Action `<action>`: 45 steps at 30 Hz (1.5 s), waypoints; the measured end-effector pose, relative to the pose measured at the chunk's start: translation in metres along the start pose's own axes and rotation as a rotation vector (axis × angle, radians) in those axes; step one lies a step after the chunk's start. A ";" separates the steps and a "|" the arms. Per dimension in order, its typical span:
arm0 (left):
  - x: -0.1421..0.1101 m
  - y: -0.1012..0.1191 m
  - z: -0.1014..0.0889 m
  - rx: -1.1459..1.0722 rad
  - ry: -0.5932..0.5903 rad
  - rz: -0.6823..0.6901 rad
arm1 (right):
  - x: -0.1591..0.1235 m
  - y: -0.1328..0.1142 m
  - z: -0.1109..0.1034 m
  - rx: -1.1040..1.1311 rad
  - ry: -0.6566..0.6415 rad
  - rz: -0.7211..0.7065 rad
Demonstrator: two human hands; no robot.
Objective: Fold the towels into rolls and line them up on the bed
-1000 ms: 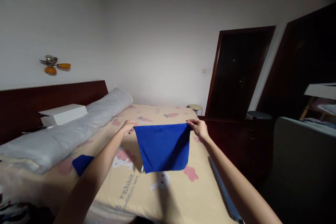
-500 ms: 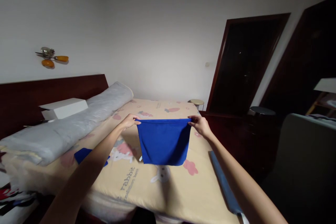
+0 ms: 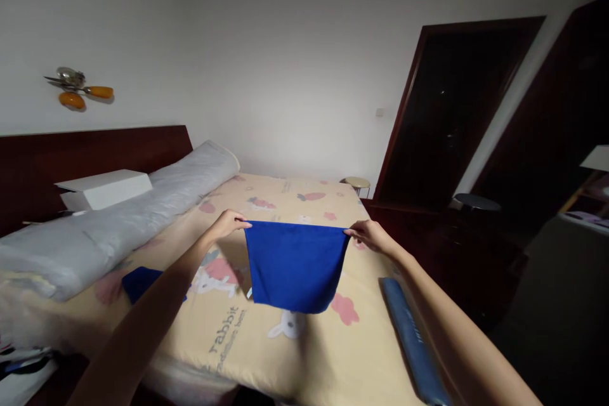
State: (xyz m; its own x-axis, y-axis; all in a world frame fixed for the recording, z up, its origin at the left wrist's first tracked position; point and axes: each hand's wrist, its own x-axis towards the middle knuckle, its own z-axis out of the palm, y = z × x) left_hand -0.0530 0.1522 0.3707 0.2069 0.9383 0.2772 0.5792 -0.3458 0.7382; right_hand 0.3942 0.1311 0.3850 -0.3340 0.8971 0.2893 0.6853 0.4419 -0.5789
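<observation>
A blue cloth (image 3: 297, 266) hangs stretched between my two hands above the bed. My left hand (image 3: 231, 224) pinches its upper left corner, and my right hand (image 3: 371, 235) pinches the upper right one. The top edge runs nearly straight while the lower part drops loose, with a small white tag near the lower left. Another piece of blue cloth (image 3: 137, 282) lies on the sheet, partly hidden behind my left forearm.
The bed (image 3: 266, 361) has a yellow rabbit-print sheet. A long grey wrapped roll (image 3: 118, 222) lies along the headboard (image 3: 95, 151), with a white box (image 3: 111, 189) behind it. A slim dark-blue case (image 3: 409, 336) rests at the right edge. Stools (image 3: 476, 203) stand beyond.
The cloth's right top corner and my right hand have come down slightly and a little right. The view has turned a little, showing more of the dark-blue case.
</observation>
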 end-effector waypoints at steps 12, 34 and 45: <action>0.036 -0.027 0.033 0.074 0.123 -0.002 | 0.042 0.047 0.047 -0.118 0.213 0.101; -0.239 -0.180 0.215 0.858 -0.269 0.526 | -0.242 0.149 0.245 -0.591 -0.056 -0.458; -0.247 -0.156 0.242 0.748 -0.325 0.367 | -0.236 0.102 0.271 -0.421 -0.016 -0.174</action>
State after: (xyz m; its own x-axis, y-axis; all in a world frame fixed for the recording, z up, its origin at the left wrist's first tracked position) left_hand -0.0040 -0.0232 0.0385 0.6276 0.7650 0.1446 0.7720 -0.6355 0.0114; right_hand 0.3670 -0.0340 0.0510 -0.4753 0.8108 0.3416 0.8204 0.5487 -0.1608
